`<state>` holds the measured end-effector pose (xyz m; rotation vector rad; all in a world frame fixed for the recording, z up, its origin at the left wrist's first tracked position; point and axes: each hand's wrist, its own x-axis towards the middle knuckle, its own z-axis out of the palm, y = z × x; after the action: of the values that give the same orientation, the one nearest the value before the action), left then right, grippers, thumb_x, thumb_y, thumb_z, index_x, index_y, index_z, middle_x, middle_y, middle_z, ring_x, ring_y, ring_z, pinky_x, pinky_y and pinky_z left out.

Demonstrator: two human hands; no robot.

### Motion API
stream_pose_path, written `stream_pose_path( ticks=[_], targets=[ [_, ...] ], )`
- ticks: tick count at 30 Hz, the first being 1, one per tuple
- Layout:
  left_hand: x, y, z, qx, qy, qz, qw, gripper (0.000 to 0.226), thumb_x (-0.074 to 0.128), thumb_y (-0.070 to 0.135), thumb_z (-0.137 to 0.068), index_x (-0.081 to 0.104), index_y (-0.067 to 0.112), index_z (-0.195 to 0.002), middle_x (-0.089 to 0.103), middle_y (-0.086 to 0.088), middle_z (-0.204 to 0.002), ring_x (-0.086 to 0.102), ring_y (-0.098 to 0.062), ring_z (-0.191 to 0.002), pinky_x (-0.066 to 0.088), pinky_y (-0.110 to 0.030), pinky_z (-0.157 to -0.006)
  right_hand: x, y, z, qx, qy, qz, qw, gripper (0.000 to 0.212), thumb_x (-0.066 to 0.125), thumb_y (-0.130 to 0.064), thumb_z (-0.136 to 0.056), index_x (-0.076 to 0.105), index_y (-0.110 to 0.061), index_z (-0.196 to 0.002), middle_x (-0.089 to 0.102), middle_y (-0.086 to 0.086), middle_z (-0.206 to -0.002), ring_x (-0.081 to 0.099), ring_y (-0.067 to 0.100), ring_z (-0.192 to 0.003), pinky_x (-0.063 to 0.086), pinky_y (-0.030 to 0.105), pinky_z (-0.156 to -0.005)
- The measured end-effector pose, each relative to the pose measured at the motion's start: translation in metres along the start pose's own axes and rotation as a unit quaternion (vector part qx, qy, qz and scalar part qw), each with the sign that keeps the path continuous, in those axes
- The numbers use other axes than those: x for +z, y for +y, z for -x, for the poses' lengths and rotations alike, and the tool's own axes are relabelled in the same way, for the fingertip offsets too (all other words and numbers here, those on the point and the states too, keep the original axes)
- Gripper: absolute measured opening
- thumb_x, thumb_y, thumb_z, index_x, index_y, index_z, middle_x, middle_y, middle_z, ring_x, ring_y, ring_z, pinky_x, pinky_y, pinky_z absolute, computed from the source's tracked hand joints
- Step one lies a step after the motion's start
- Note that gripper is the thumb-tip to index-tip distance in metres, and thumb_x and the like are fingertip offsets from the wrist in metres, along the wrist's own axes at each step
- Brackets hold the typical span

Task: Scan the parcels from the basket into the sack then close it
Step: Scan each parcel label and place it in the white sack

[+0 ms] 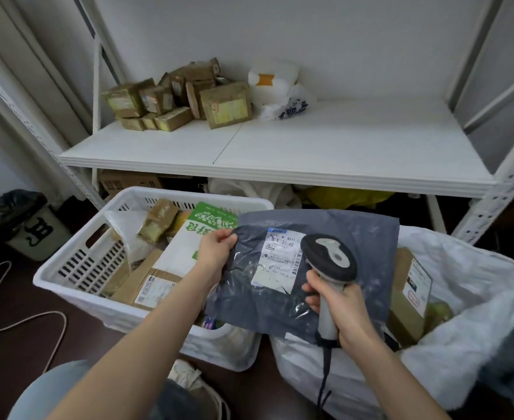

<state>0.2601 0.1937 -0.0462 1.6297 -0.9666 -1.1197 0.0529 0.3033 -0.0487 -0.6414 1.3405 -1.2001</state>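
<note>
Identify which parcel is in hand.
The grey poly mailer, pinched by the left hand, facing the scanner in the right hand; others lie in basket or sack.

I have only the head view. It looks forward and down, close over the basket [122, 316] and sack [476, 298].

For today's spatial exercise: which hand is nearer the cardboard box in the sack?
Right. The right hand, gripping the scanner, is left of the cardboard box; the left hand pinches the grey parcel farther left, over the basket.
</note>
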Motion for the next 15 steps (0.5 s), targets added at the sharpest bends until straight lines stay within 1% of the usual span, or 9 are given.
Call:
stream_pose_path(
  ticks=[2, 3, 6, 7, 10, 13, 15],
  targets=[
    [0.005, -0.005, 0.006, -0.008, 0.012, 0.007, 1.000, 0.007, 0.057, 0.002, -0.094, 0.063, 0.002, -0.097, 0.064, -0.005, -0.076, 0.059, -0.019, -0.071, 0.052, -0.029, -0.069, -0.005, 0.004, 0.010, 0.013, 0.005, 0.006, 1.000, 0.016, 0.073, -0.018, -0.084, 0.070, -0.003, -0.080, 0.068, 0.009, -0.063, 0.058, 0.015, -0.053, 0.050, 0.027, -0.057],
    [0.006, -0.006, 0.010, -0.011, 0.010, 0.011, 1.000, 0.012, 0.058, 0.003, -0.093, 0.062, 0.001, -0.104, 0.064, -0.006, -0.079, 0.060, -0.018, -0.072, 0.053, -0.028, -0.070, -0.007, 0.006, 0.014, 0.019, 0.007, 0.011, 1.000, 0.018, 0.073, -0.019, -0.084, 0.068, -0.002, -0.078, 0.066, 0.008, -0.060, 0.057, 0.016, -0.052, 0.049, 0.029, -0.056],
    [0.008, -0.004, 0.021, -0.010, -0.030, 0.012, 0.999, 0.026, 0.067, 0.009, -0.089, 0.060, 0.007, -0.114, 0.066, -0.004, -0.087, 0.062, -0.013, -0.073, 0.052, -0.019, -0.061, -0.007, 0.009, 0.025, 0.029, 0.002, 0.022, 0.999, 0.021, 0.072, -0.019, -0.084, 0.066, -0.002, -0.075, 0.062, 0.008, -0.056, 0.054, 0.017, -0.050, 0.048, 0.030, -0.055],
    [0.008, -0.001, 0.025, -0.006, -0.045, -0.007, 0.999, 0.028, 0.069, 0.012, -0.087, 0.061, 0.008, -0.114, 0.066, -0.003, -0.090, 0.062, -0.010, -0.073, 0.051, -0.016, -0.058, -0.006, 0.009, 0.029, 0.029, 0.002, 0.026, 0.999, 0.021, 0.072, -0.019, -0.085, 0.065, -0.002, -0.074, 0.062, 0.007, -0.055, 0.054, 0.017, -0.049, 0.048, 0.030, -0.054],
    [0.006, 0.004, 0.029, 0.004, -0.058, -0.060, 0.996, 0.029, 0.070, 0.016, -0.087, 0.067, 0.002, -0.112, 0.068, -0.007, -0.097, 0.059, -0.005, -0.071, 0.046, -0.011, -0.055, -0.006, 0.009, 0.043, 0.021, 0.000, 0.033, 0.999, 0.023, 0.072, -0.018, -0.084, 0.065, -0.002, -0.070, 0.061, 0.006, -0.053, 0.053, 0.015, -0.047, 0.047, 0.028, -0.052],
    [0.000, 0.006, 0.032, 0.013, -0.051, -0.063, 0.997, 0.026, 0.069, 0.010, -0.087, 0.068, 0.001, -0.111, 0.068, -0.008, -0.099, 0.059, -0.005, -0.072, 0.045, -0.007, -0.053, -0.006, 0.013, 0.058, 0.009, -0.001, 0.035, 0.999, 0.023, 0.073, -0.016, -0.083, 0.065, 0.000, -0.068, 0.059, 0.007, -0.052, 0.051, 0.014, -0.044, 0.044, 0.028, -0.050],
    [-0.004, 0.005, 0.033, 0.020, -0.045, -0.063, 0.997, 0.026, 0.069, 0.009, -0.087, 0.068, 0.001, -0.111, 0.068, -0.007, -0.100, 0.059, -0.006, -0.072, 0.046, -0.008, -0.055, -0.004, 0.017, 0.067, 0.004, 0.005, 0.039, 0.999, 0.023, 0.073, -0.013, -0.083, 0.065, 0.001, -0.067, 0.059, 0.008, -0.051, 0.050, 0.014, -0.042, 0.043, 0.027, -0.049]
  ],
)
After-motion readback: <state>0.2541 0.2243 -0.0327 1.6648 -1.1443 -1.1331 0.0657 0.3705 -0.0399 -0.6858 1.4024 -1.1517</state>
